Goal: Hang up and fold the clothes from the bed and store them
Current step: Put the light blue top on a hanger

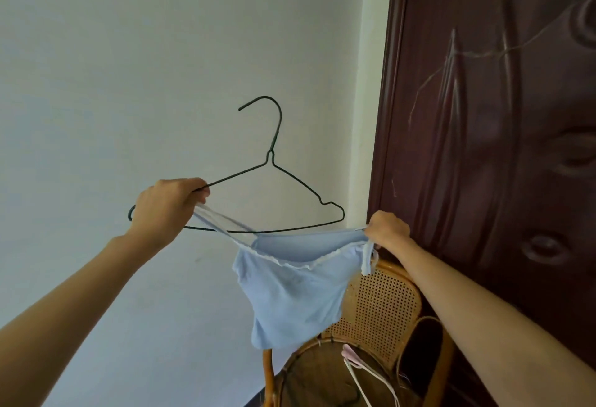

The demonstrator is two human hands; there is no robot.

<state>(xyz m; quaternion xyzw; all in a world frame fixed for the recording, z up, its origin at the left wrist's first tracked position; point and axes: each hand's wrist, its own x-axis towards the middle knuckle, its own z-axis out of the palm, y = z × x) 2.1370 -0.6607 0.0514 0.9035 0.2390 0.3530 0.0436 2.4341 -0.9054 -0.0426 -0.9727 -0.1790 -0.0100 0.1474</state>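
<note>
A dark wire hanger [274,161] is held up in front of the wall, hook upward. My left hand [167,206] grips its left shoulder together with one strap of a light blue camisole top [290,293]. The top hangs below the hanger's bottom bar, its frilled neckline stretched wide. My right hand [387,231] pinches the top's other strap just past the hanger's right end. The right strap's tail dangles under that hand.
A rattan chair [377,313] with a woven cane back stands below the top, against a dark brown wooden door [500,148]. White and pink hangers [361,368] lie on the chair seat. A plain pale wall [161,68] fills the left side.
</note>
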